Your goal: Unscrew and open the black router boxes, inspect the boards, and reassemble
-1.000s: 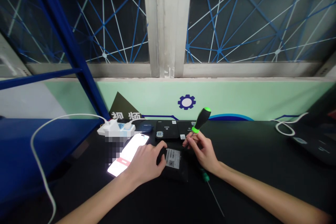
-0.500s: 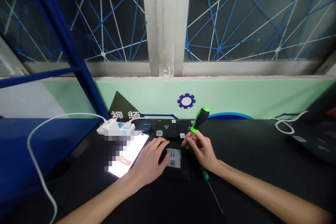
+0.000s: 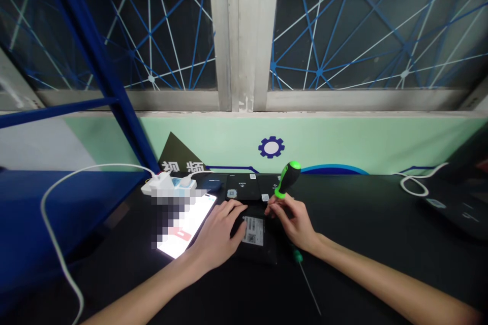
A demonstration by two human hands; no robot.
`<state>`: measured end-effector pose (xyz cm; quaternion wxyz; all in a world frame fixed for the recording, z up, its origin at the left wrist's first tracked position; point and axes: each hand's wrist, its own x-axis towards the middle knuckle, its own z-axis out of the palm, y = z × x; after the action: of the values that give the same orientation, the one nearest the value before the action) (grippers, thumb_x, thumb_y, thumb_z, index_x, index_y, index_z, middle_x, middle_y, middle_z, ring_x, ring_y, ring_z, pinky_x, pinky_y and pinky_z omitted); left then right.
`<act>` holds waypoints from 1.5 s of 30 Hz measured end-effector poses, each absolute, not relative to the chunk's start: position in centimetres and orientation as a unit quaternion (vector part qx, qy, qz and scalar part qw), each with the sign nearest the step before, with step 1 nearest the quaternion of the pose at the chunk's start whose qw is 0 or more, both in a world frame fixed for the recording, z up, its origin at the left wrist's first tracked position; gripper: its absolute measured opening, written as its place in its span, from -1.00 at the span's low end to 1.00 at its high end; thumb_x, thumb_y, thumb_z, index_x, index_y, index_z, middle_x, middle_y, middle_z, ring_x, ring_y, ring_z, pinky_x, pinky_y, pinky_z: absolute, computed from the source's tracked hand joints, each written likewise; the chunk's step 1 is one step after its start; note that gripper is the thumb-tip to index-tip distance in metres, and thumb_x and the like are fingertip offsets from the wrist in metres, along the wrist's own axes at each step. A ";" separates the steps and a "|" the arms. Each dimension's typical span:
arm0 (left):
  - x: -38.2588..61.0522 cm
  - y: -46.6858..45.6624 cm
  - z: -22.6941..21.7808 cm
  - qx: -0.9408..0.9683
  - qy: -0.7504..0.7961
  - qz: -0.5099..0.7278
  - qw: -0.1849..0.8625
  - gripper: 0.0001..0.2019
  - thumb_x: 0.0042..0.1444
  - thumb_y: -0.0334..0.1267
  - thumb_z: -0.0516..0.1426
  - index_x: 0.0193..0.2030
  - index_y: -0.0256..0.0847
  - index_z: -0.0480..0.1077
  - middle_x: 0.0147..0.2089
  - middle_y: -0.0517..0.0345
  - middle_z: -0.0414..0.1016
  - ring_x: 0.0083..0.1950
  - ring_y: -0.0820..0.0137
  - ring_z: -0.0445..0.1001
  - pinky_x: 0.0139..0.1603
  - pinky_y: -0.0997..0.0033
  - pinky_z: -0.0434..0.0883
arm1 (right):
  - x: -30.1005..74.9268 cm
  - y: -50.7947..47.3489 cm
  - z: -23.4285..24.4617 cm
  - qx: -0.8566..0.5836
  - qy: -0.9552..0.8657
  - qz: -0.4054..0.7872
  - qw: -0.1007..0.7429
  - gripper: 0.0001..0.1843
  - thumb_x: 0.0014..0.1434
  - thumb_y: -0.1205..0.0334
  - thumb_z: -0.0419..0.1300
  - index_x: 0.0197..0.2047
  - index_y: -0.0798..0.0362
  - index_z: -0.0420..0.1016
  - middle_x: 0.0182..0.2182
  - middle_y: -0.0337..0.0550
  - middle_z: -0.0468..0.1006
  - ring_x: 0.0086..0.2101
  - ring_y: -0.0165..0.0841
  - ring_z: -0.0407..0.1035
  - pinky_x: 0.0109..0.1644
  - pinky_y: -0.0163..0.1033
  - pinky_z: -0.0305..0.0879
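Observation:
My right hand [image 3: 295,218] pinches the lower part of a screwdriver [image 3: 288,179] with a black and bright green handle, which points up and leans slightly right. Its tip is hidden by my fingers, at the right far corner of a flat black device [image 3: 263,254] with a white printed label [image 3: 253,230]. Across the left side of that device lies my left hand [image 3: 223,228], fingers stretched out and resting on it. A second screwdriver [image 3: 297,255], with a dark green handle and long thin shaft, lies on the table just below my right hand.
A lit phone [image 3: 190,223] lies left of my left hand. Behind it sits a white power strip [image 3: 168,185] with plugs and a cable. Two more black devices [image 3: 244,188] lie at the back. Another dark device [image 3: 453,216] and a white cable [image 3: 414,185] are at right.
The upright screwdriver's handle has dropped slightly and shifted a little left, standing more upright. My left hand stays in place on the device.

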<state>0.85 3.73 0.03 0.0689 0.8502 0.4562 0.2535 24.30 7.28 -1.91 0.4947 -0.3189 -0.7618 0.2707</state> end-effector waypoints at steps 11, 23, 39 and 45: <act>0.8 3.7 -0.6 0.850 0.464 0.242 0.061 -0.67 0.46 -0.24 -0.07 0.29 -0.12 0.25 0.18 0.05 0.40 0.16 0.19 0.40 0.16 0.12 0.39 | 24.4 7.4 -1.5 -0.319 -0.782 0.247 0.475 -0.89 0.42 0.23 0.07 -0.13 0.00 0.41 -0.38 -0.20 0.57 -0.42 -0.37 0.43 -0.27 -0.29 0.34; 0.9 3.6 -0.3 0.850 0.466 0.236 0.062 -0.65 0.46 -0.30 -0.11 0.30 -0.14 0.26 0.18 0.04 0.40 0.14 0.22 0.43 0.16 0.12 0.40 | 24.5 7.6 -2.2 -0.314 -0.772 0.262 0.487 -0.89 0.42 0.23 0.06 -0.09 0.00 0.41 -0.36 -0.19 0.58 -0.39 -0.36 0.45 -0.23 -0.28 0.38; 0.9 3.4 -0.1 0.852 0.465 0.235 0.055 -0.62 0.46 -0.32 -0.13 0.34 -0.09 0.24 0.18 0.04 0.39 0.10 0.20 0.44 0.09 0.14 0.41 | 24.4 7.4 -2.0 -0.316 -0.768 0.270 0.487 -0.86 0.43 0.20 0.06 -0.08 0.00 0.42 -0.38 -0.18 0.58 -0.41 -0.35 0.46 -0.24 -0.27 0.40; 0.8 3.6 -0.4 0.852 0.466 0.234 0.056 -0.62 0.47 -0.31 -0.13 0.34 -0.10 0.24 0.20 0.05 0.39 0.10 0.21 0.44 0.12 0.13 0.40 | 24.2 7.4 -1.5 -0.321 -0.774 0.257 0.482 -0.88 0.41 0.20 0.09 -0.11 0.02 0.43 -0.41 -0.20 0.58 -0.43 -0.38 0.46 -0.26 -0.30 0.39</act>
<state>0.82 3.56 -0.37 0.0557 0.8518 0.4656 0.2337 24.20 7.41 -1.46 0.4823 -0.3206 -0.7735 0.2574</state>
